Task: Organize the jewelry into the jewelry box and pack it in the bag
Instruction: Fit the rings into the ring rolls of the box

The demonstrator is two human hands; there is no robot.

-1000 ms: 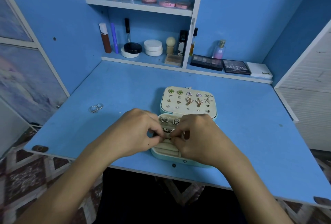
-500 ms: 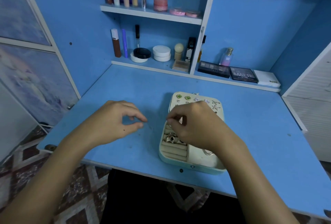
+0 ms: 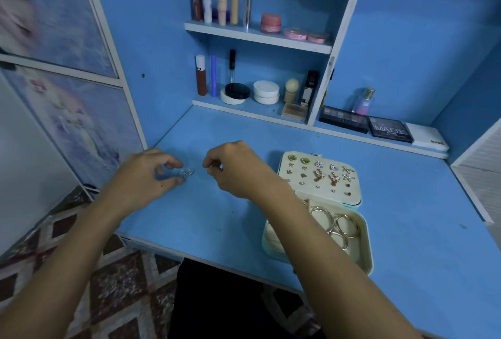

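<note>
Left hand (image 3: pixel 145 176) sits over the small rings (image 3: pixel 185 173) on the blue desk (image 3: pixel 406 230), thumb and fingers curled around them; actual contact is too blurred to confirm. Right hand (image 3: pixel 235 169) is just beside, fingers curled in, nothing visibly held. Jewelry box (image 3: pixel 363 246) lies open on the desk to the right, earrings (image 3: pixel 320 174) on the lid panel, gold bangles (image 3: pixel 339 226) in the tray.

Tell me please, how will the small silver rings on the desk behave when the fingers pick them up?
The rings look thin and tiny, so probably very light. Smooth metal on the flat desk may slide or roll away. The left hand likely needs a fingertip pinch.
</note>
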